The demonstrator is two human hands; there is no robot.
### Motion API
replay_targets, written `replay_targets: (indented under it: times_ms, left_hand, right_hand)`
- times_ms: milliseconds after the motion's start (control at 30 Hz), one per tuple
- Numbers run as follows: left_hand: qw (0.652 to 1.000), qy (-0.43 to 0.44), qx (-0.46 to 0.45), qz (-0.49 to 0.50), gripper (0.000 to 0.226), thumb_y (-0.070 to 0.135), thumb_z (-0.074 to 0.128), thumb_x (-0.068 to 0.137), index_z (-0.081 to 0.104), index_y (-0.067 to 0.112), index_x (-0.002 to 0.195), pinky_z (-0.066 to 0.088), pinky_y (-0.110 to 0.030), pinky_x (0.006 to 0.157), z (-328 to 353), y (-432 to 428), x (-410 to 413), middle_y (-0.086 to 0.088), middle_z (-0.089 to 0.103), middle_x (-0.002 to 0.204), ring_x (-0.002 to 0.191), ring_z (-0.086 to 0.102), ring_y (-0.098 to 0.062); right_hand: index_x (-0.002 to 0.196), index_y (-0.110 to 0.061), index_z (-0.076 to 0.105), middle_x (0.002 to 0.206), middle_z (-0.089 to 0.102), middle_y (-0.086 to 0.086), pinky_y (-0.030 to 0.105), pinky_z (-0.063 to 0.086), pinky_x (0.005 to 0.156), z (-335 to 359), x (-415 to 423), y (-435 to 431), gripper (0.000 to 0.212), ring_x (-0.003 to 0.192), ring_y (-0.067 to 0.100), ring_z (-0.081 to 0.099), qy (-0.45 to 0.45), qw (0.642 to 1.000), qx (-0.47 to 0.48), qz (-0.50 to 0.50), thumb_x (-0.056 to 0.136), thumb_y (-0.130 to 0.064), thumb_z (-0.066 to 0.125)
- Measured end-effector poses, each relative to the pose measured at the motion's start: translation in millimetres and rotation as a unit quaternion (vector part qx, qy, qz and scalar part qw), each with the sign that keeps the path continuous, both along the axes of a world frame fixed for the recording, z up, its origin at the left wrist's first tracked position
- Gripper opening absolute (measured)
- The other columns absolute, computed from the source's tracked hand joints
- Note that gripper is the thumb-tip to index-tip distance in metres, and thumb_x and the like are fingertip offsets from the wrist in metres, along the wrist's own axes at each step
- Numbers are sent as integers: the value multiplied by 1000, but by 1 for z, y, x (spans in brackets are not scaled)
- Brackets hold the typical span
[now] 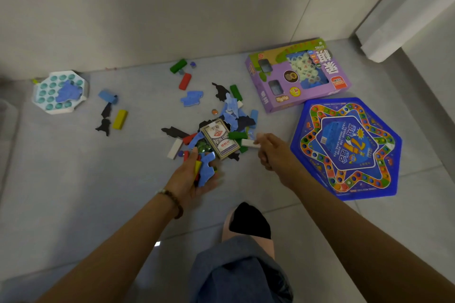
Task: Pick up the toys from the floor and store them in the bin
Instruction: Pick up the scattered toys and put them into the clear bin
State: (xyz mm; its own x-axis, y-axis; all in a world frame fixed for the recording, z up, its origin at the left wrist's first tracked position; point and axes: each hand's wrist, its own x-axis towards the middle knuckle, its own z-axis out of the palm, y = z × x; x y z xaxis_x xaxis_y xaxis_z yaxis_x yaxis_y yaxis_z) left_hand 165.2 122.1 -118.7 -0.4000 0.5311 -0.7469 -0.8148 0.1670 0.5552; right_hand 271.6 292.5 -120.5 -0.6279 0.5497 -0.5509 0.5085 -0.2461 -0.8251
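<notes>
Most of the toys are still down on the floor (73, 179), so this is early going by my read. The main pile (229, 115) sits right in front of the person, with a playing card box (219, 139) lying on top of it. The left hand (194, 174) is curled round a small bunch with a blue puzzle piece (206, 167) on top. The right hand (273, 150) pinches a white block (250, 142) at the pile's edge.

Further out, a yellow block (120, 119), a red block (185, 81) and a green block (178, 65) lie untouched. So do an octagonal tray (61, 111), a purple box (295, 76) and a blue hexagonal board (344, 147). Can't see any bin in shot, so nothing looks stored yet as far as I can tell.
</notes>
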Motion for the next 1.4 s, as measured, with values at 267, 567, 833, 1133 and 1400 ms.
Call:
replay_targets:
  times_ms: [267,567,833,1133,1400]
  left_hand:
    - [1000,-15,-13,23,51,33,20,101,25,8,145,34,-53,104,0,-6,-8,-26,50,121,107,49,-43]
    - [999,-11,-4,33,53,39,10,100,35,12,139,43,-26,45,20,-20,-34,-10,41,58,53,29,-17]
    - [988,100,-27,111,52,50,28,95,50,17,130,56,-24,50,131,-97,-120,-10,65,115,89,63,-15]
    - [925,271,-127,235,26,46,43,93,58,25,94,49,-17,42,235,-290,-211,-1,63,88,67,62,-11]
    - [929,153,-70,331,52,54,31,94,53,13,118,57,-35,61,229,-419,-256,-10,60,97,86,59,-25]
  right_hand:
    - [119,-17,41,88,57,9,31,42,62,-15,-16,3,30,74,20,53,-186,916,290,208,95,-33,49]
    - [107,-8,51,80,55,3,22,41,56,29,-39,-23,28,65,13,53,-97,968,196,122,96,-33,45]
    - [80,-14,48,45,33,-3,14,21,35,149,-157,-147,24,31,5,26,90,967,-77,224,96,-31,46]
    - [82,-15,46,54,46,0,15,26,39,244,-297,-335,28,40,10,33,121,915,-70,378,97,-38,42]
    - [88,-6,54,73,54,10,31,49,59,242,-369,-454,29,62,20,53,34,897,-251,361,99,-30,42]
